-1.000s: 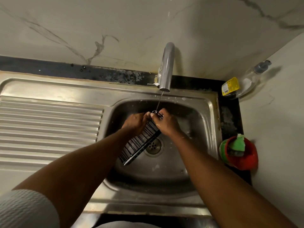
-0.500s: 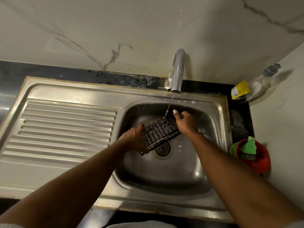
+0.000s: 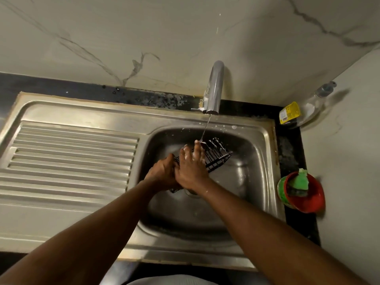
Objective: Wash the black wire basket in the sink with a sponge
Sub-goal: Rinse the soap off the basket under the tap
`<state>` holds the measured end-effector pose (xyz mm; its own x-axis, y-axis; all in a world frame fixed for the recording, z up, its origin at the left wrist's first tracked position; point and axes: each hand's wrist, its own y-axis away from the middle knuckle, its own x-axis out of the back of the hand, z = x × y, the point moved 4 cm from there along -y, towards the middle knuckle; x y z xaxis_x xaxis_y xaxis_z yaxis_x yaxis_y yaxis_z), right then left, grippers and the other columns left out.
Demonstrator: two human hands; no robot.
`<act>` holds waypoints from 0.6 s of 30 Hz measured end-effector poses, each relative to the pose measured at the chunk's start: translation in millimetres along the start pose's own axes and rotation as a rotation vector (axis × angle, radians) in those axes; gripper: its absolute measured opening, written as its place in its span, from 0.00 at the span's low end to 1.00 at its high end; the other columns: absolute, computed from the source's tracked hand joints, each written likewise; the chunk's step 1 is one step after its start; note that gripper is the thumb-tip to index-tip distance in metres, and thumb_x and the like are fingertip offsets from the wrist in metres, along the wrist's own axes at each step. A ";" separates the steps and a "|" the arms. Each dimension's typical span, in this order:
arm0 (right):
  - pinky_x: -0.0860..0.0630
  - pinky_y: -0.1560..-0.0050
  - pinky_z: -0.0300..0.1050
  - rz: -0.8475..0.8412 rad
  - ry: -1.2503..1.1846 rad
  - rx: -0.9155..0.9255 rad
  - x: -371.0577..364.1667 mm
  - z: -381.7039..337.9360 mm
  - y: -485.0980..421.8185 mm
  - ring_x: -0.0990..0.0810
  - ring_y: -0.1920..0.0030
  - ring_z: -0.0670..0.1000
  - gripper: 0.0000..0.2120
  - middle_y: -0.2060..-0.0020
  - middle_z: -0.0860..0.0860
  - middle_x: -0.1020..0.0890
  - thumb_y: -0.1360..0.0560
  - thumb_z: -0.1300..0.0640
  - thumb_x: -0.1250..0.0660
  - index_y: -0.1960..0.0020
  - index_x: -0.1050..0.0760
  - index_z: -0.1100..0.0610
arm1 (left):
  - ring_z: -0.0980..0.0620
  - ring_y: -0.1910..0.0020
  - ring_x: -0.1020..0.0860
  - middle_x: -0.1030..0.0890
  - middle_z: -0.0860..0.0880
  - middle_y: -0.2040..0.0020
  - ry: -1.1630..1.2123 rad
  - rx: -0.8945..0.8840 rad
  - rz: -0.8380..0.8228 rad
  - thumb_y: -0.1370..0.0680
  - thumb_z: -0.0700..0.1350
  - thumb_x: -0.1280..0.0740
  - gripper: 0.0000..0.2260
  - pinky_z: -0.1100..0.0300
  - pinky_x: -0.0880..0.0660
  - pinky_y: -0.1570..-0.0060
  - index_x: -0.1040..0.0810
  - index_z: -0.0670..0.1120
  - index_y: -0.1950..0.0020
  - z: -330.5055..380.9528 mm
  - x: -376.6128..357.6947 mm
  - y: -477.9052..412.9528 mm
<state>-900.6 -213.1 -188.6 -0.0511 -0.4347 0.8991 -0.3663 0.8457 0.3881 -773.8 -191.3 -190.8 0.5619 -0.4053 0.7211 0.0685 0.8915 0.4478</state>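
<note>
**Black wire basket (image 3: 218, 154) in two hands**

Steel sink (image 3: 265, 145) takes both forearms from the near edge; the left hand (image 3: 163, 174) grips the basket's near-left end; the right hand (image 3: 192, 168) lies flat across the wires, fingers (image 3: 197, 150) straight and spread, flecked with suds; the basket tilts over the basin, a thin stream of water (image 3: 206, 128) from the tap (image 3: 214, 89) falling on it; right of the basin, a green sponge (image 3: 301, 179) sits in a red bowl (image 3: 308, 202); farther back in the corner stands a clear bottle (image 3: 308, 108) with a yellow label.
</note>
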 end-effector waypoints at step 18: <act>0.37 0.28 0.63 0.080 -0.052 0.007 27.6 61.1 -21.2 0.27 0.34 0.56 0.17 0.38 0.53 0.24 0.19 0.37 0.42 0.40 0.25 0.46 | 0.56 0.38 0.21 0.22 0.53 0.35 0.360 -0.082 0.132 0.37 0.62 0.16 0.42 0.52 0.19 0.39 0.30 0.55 0.29 -2.6 -7.8 7.2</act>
<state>-951.1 -261.9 -184.4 -0.1287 -0.3814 0.9154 -0.3657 0.8763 0.3137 -775.6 -181.2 -194.5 0.8227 -0.2017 0.5315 0.0332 0.9504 0.3092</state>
